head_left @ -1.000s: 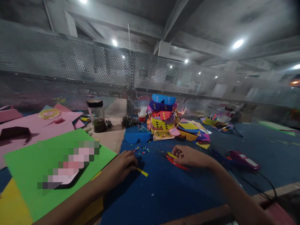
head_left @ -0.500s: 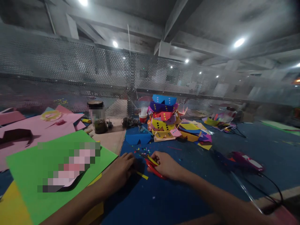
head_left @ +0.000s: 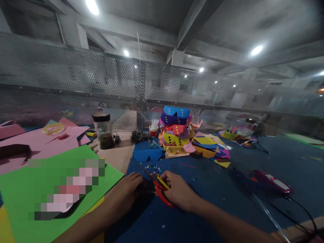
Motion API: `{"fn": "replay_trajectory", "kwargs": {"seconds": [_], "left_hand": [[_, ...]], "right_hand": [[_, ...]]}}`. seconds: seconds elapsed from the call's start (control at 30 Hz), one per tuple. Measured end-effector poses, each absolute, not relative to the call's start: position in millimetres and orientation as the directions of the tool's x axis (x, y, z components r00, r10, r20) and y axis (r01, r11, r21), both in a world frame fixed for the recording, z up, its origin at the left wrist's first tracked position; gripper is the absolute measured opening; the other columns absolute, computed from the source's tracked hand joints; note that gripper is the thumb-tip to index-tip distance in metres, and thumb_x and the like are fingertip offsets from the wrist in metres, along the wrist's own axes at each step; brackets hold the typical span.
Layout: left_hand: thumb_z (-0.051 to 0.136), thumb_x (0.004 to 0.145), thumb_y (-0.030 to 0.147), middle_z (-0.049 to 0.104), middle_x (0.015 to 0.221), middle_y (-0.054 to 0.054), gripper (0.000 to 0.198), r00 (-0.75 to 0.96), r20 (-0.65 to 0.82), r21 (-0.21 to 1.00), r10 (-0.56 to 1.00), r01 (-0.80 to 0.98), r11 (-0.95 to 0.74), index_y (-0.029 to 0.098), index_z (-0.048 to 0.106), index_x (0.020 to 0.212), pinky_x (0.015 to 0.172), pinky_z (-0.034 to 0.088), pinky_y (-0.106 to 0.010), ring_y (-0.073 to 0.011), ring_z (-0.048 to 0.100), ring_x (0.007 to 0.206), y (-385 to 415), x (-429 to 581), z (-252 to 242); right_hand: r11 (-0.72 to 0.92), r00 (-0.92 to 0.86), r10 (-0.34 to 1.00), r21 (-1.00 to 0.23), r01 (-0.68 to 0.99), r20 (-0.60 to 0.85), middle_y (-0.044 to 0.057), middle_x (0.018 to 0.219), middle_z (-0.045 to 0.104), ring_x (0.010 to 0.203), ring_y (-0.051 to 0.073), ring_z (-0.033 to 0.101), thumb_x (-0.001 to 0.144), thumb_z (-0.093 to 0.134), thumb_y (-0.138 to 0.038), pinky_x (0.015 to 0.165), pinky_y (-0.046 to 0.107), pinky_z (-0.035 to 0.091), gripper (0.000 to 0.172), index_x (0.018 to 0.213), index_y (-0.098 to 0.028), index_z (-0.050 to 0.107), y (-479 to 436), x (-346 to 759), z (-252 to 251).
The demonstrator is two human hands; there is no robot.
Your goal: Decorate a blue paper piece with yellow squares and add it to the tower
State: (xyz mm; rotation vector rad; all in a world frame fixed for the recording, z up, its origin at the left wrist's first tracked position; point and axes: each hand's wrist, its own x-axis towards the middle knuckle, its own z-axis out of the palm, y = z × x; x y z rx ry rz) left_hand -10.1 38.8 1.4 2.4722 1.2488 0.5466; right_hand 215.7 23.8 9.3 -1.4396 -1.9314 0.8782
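Observation:
My right hand (head_left: 178, 190) is closed around the handles of a pair of scissors (head_left: 160, 195), one red and one yellow. Their dark blades point away and to the left over the blue table. Just left of them, my left hand (head_left: 130, 187) has its fingers curled in, low over the tabletop. A thin paper strip (head_left: 151, 192) sticks out from it towards the scissors, seen nearly edge-on; the fingertips are in shadow. Beyond the blades lie tiny coloured paper scraps (head_left: 153, 168) and a blue cut paper piece (head_left: 147, 155).
A stack of folded coloured paper pieces with square dots (head_left: 176, 138) stands ahead. On the left are a green sheet (head_left: 101, 189), a blurred-out object on it, pink paper (head_left: 50, 138) and a lidded jar (head_left: 102, 131). A glue gun (head_left: 272, 182) with its cord lies right.
The view has tilted up slightly, so things sit lower in the picture. The scissors' blades show more fully. The yellow strip from my left hand shows much less than before.

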Motion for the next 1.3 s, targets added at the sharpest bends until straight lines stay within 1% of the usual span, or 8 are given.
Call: {"fn": "replay_trajectory", "kwargs": {"seconds": [0.17, 0.33, 0.53, 0.7, 0.83, 0.97, 1.17, 1.3], "left_hand": [[0.048, 0.084, 0.017, 0.064, 0.086, -0.003, 0.011, 0.483, 0.205, 0.690, 0.851, 0.546, -0.475, 0.021, 0.058, 0.083, 0.072, 0.042, -0.030, -0.0204, 0.057, 0.080, 35, -9, 9], [0.055, 0.080, 0.023, 0.067, 0.080, 0.000, 0.016, 0.446, 0.122, 0.823, 0.887, 0.454, -0.342, 0.022, 0.062, 0.095, 0.069, 0.042, -0.027, -0.0198, 0.059, 0.076, 28, -5, 19], [0.057, 0.080, 0.027, 0.062, 0.069, 0.002, 0.012, 0.463, 0.017, 0.879, 0.886, 0.415, -0.234, 0.019, 0.064, 0.085, 0.060, 0.040, -0.024, -0.0154, 0.054, 0.062, 21, 0, 27], [0.065, 0.075, 0.030, 0.056, 0.067, 0.004, 0.015, 0.535, -0.035, 0.967, 0.844, 0.231, -0.106, 0.018, 0.059, 0.078, 0.058, 0.039, -0.022, -0.0125, 0.050, 0.061, 19, 5, 26], [0.068, 0.075, 0.038, 0.056, 0.069, 0.004, 0.024, 0.523, -0.037, 0.987, 0.852, 0.151, -0.050, 0.017, 0.061, 0.083, 0.054, 0.035, -0.021, -0.0107, 0.046, 0.059, 18, 7, 23], [0.069, 0.075, 0.041, 0.056, 0.065, 0.004, 0.027, 0.471, -0.046, 0.990, 0.881, 0.141, -0.024, 0.016, 0.061, 0.077, 0.052, 0.031, -0.021, -0.0092, 0.043, 0.056, 20, 9, 24], [0.080, 0.061, 0.034, 0.055, 0.059, 0.007, 0.030, 0.339, -0.064, 0.992, 0.939, -0.081, 0.097, 0.019, 0.056, 0.071, 0.052, 0.037, -0.021, -0.0089, 0.048, 0.051, 28, 5, 29], [0.077, 0.068, 0.032, 0.059, 0.064, 0.005, 0.025, 0.293, -0.024, 0.989, 0.956, -0.136, 0.066, 0.019, 0.058, 0.080, 0.055, 0.042, -0.022, -0.0100, 0.054, 0.055, 27, -2, 32]], "right_hand": [[0.175, -0.255, 0.965, -0.874, 0.454, 0.061, 0.003, 0.087, 0.070, 0.079, 0.019, 0.065, 0.071, 0.068, -0.021, 0.063, 0.024, 0.045, 0.021, 0.089, -0.020, 0.058, 23, 216, 13], [0.139, -0.221, 0.972, -0.947, 0.291, 0.074, -0.001, 0.077, 0.063, 0.071, 0.015, 0.060, 0.069, 0.073, -0.024, 0.059, 0.022, 0.043, 0.024, 0.085, -0.019, 0.056, 21, 214, 26], [0.184, -0.241, 0.961, -0.964, 0.190, 0.136, -0.003, 0.077, 0.059, 0.068, 0.012, 0.053, 0.070, 0.075, -0.031, 0.061, 0.022, 0.042, 0.028, 0.085, -0.018, 0.055, 17, 210, 35], [0.179, -0.211, 0.966, -0.978, 0.112, 0.152, -0.004, 0.077, 0.057, 0.068, 0.011, 0.052, 0.072, 0.074, -0.032, 0.065, 0.024, 0.043, 0.029, 0.085, -0.018, 0.053, 14, 205, 37], [0.165, -0.235, 0.963, -0.977, 0.136, 0.130, -0.002, 0.080, 0.060, 0.071, 0.013, 0.055, 0.068, 0.077, -0.034, 0.067, 0.025, 0.045, 0.033, 0.085, -0.018, 0.055, 12, 203, 38], [0.196, -0.289, 0.946, -0.971, 0.137, 0.150, -0.001, 0.083, 0.061, 0.074, 0.014, 0.055, 0.070, 0.076, -0.032, 0.067, 0.024, 0.044, 0.030, 0.088, -0.019, 0.056, 10, 202, 37], [0.111, -0.247, 0.967, -0.978, 0.178, 0.065, -0.003, 0.075, 0.056, 0.060, 0.010, 0.049, 0.078, 0.067, -0.031, 0.056, 0.022, 0.040, 0.021, 0.090, -0.020, 0.054, 4, 208, 44], [0.180, -0.353, 0.933, -0.943, 0.280, 0.073, -0.002, 0.080, 0.057, 0.066, 0.012, 0.050, 0.083, 0.059, -0.026, 0.059, 0.022, 0.040, 0.018, 0.100, -0.021, 0.057, 0, 214, 45]]}}
